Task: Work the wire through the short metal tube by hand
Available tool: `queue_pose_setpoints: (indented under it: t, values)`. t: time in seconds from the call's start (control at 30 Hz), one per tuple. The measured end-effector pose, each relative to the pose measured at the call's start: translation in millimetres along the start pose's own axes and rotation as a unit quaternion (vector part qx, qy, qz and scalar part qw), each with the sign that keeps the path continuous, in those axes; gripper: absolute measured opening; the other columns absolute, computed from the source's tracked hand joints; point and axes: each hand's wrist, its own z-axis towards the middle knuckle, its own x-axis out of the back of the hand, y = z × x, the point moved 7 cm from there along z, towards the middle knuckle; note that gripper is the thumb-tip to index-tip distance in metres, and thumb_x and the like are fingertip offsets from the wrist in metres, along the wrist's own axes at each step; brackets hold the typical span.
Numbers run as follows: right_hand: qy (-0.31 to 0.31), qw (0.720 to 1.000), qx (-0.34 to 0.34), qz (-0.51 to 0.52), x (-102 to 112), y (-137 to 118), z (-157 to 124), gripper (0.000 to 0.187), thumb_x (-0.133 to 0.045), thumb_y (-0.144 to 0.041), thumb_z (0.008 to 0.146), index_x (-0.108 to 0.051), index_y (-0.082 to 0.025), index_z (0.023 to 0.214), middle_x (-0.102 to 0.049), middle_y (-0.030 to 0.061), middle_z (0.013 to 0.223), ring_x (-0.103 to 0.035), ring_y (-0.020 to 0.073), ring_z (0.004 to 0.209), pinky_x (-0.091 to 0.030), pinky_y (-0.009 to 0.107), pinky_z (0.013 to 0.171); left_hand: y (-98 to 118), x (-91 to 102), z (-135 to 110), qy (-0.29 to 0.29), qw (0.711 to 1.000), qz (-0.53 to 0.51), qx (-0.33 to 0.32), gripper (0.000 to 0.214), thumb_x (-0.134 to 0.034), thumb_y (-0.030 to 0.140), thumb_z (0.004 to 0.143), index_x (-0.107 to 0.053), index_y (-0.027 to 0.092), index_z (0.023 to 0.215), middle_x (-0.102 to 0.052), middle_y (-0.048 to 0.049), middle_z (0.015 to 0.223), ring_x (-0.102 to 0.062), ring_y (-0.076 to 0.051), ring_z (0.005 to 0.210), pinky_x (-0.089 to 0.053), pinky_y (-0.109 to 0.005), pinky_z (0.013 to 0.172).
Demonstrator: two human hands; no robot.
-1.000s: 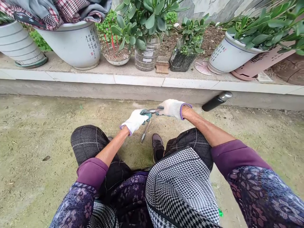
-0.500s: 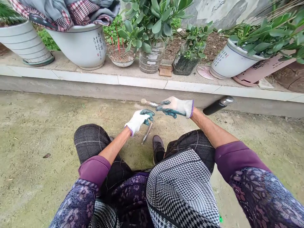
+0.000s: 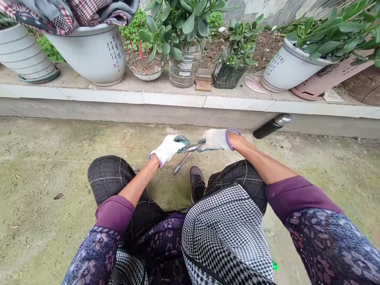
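Observation:
Both my hands wear white knit gloves with dark green coated fingers and purple cuffs. Between them is a short wire-wrapped stick (image 3: 192,148), its silvery coil showing in the gap. My left hand (image 3: 172,147) closes its fingers on one end, which hides the tip. At the other end, my right hand (image 3: 215,140) grips the stick with thumb and fingers. A second thin stick (image 3: 181,164), silvery toward its near end, lies on the ground just below the hands, between my feet.
Past my hands runs a low tiled ledge (image 3: 172,99) with potted plants, a white pot (image 3: 86,55) heaped with clothes, and a small wooden brush (image 3: 203,82). A black flask (image 3: 268,128) leans near the ledge on the right. My shoe (image 3: 196,180) is close below.
My left hand, apart from the wire-wrapped stick before, has closed on its rounded end. My right hand has come slightly lower and turned, still holding the stick. The view has shifted a little.

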Motion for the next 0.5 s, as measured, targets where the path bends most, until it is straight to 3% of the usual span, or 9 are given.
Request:
queue_pose_setpoints:
  t: [0.1,0.17,0.3,0.4,0.5]
  values:
    - [0.01,0.989,-0.002,-0.146,5,-1,8,0.02,-0.069,-0.039,0.075,-0.071,-0.019,0.07,-0.058,0.0011,0.056,-0.054,0.0148,0.059,-0.033,0.027,0.055,-3,-5.2,-2,-0.001,1.0,0.004,0.019,0.021,-0.065,0.018,0.07,-0.076,0.013,0.088,-0.068,-0.0003,0.068,-0.056,-0.01,0.059,-0.041,-0.02,0.051]
    - [0.032,0.987,-0.004,-0.159,12,-2,10,0.024,-0.065,-0.042,0.08,-0.073,-0.019,0.08,-0.061,0.0006,0.061,-0.053,0.0129,0.059,-0.034,0.026,0.054,-2,-5.1,-4,0.011,0.999,-0.027,0.02,0.022,-0.065,0.017,0.071,-0.075,0.013,0.089,-0.068,-0.0011,0.07,-0.056,-0.01,0.058,-0.04,-0.019,0.049]
    - [0.055,0.998,-0.01,0.037,22,-2,1,0.033,-0.065,-0.046,0.083,-0.072,-0.016,0.095,-0.059,-0.0008,0.061,-0.045,0.008,0.047,-0.034,0.022,0.044,3,-3.1,-7,0.017,0.99,-0.137,0.017,0.02,-0.065,0.014,0.073,-0.074,0.011,0.091,-0.07,-0.0047,0.075,-0.062,-0.011,0.062,-0.045,-0.019,0.05]
    - [0.053,0.982,0.019,0.18,27,-7,-8,0.042,-0.069,-0.052,0.081,-0.07,-0.013,0.098,-0.056,-0.0016,0.058,-0.041,0.0063,0.04,-0.035,0.02,0.037,2,-2.0,-6,0.013,0.984,-0.174,0.025,0.015,-0.067,0.014,0.073,-0.073,0.011,0.086,-0.07,-0.0057,0.075,-0.063,-0.012,0.063,-0.047,-0.02,0.05]
    - [0.023,0.969,0.058,0.237,27,-14,-15,0.046,-0.071,-0.054,0.078,-0.069,-0.011,0.093,-0.053,-0.0026,0.056,-0.041,0.0061,0.038,-0.035,0.02,0.033,-5,-0.6,-2,0.02,0.984,-0.172,0.039,0.015,-0.065,0.01,0.072,-0.072,0.011,0.085,-0.07,-0.0053,0.075,-0.061,-0.011,0.059,-0.046,-0.02,0.048]
